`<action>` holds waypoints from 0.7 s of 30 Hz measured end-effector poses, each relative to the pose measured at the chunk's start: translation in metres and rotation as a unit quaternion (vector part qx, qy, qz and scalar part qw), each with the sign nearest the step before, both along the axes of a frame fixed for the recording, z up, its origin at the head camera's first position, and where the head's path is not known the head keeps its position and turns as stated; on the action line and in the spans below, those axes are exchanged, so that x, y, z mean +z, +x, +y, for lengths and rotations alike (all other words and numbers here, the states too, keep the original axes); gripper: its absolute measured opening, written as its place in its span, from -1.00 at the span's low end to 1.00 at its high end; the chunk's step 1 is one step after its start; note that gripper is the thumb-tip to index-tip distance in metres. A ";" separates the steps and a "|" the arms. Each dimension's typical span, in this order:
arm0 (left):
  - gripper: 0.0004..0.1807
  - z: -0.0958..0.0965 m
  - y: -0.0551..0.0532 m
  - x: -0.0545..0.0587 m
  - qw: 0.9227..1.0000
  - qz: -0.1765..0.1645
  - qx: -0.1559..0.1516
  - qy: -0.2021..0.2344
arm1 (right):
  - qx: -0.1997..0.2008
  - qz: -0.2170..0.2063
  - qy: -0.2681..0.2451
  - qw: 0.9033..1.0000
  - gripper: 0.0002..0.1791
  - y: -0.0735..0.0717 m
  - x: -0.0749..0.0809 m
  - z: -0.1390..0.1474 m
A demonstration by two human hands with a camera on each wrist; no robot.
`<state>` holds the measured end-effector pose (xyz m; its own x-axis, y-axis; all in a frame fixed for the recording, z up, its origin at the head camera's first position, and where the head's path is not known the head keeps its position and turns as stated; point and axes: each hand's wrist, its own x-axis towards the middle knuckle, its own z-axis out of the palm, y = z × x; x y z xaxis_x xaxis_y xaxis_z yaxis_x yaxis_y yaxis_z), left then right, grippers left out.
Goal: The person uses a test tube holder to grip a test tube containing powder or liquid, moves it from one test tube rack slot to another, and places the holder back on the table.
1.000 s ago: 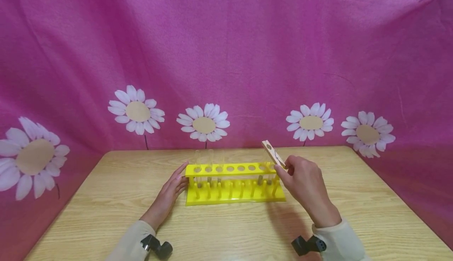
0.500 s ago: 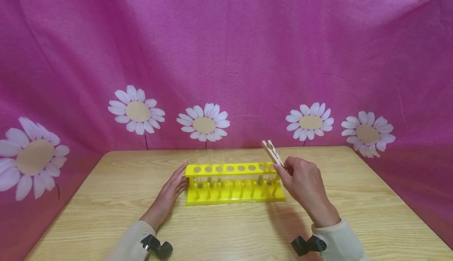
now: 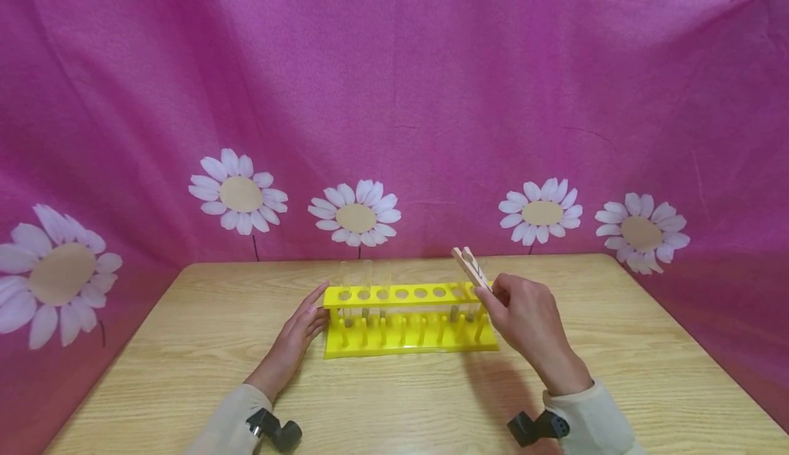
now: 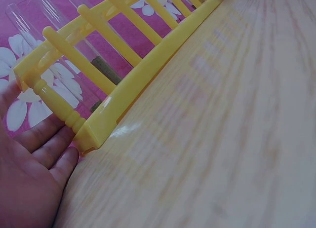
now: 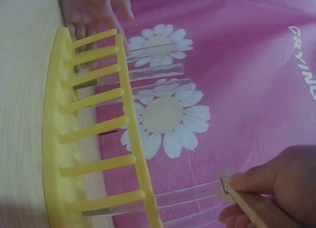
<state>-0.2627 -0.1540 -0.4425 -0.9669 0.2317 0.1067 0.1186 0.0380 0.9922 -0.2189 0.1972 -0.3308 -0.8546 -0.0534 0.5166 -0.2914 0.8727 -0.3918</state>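
Left hand (image 3: 299, 329), fingers extended, touching left end of yellow plastic test-tube rack (image 3: 425, 347). Right hand (image 3: 535, 318) pinching pale wooden spring clothespin (image 3: 478, 277), tilted above rack's right end, at two clear cylindrical tubes (image 5: 190, 194); clothespin's grip on tube unclear. Three matching tubes (image 3: 367, 274) standing in left holes. Rack resting on wood-grain tabletop (image 3: 394, 400); magenta daisy-print cloth (image 3: 394, 99) hanging behind.

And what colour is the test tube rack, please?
The test tube rack is yellow, seen best in the head view.
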 end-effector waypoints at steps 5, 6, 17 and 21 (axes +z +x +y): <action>-0.45 0.000 0.000 0.000 1.000 -0.001 -0.003 0.002 | -0.002 -0.024 0.000 1.000 -0.74 0.000 0.000 -0.001; -0.45 0.000 0.000 0.000 1.000 -0.001 -0.003 0.002 | -0.001 -0.026 0.001 1.000 -0.74 0.000 0.000 -0.001; -0.44 0.000 -0.001 0.000 1.000 0.002 -0.008 0.003 | -0.004 -0.048 0.007 0.999 -0.73 0.000 -0.001 -0.001; -0.44 0.000 -0.001 0.000 1.000 0.002 -0.007 0.004 | -0.009 -0.051 0.009 0.999 -0.73 0.000 -0.001 -0.001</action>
<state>-0.2639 -0.1544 -0.4426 -0.9632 0.2444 0.1122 0.1226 0.0277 0.9921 -0.2190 0.1959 -0.3317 -0.9037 -0.0459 0.4257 -0.2351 0.8842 -0.4037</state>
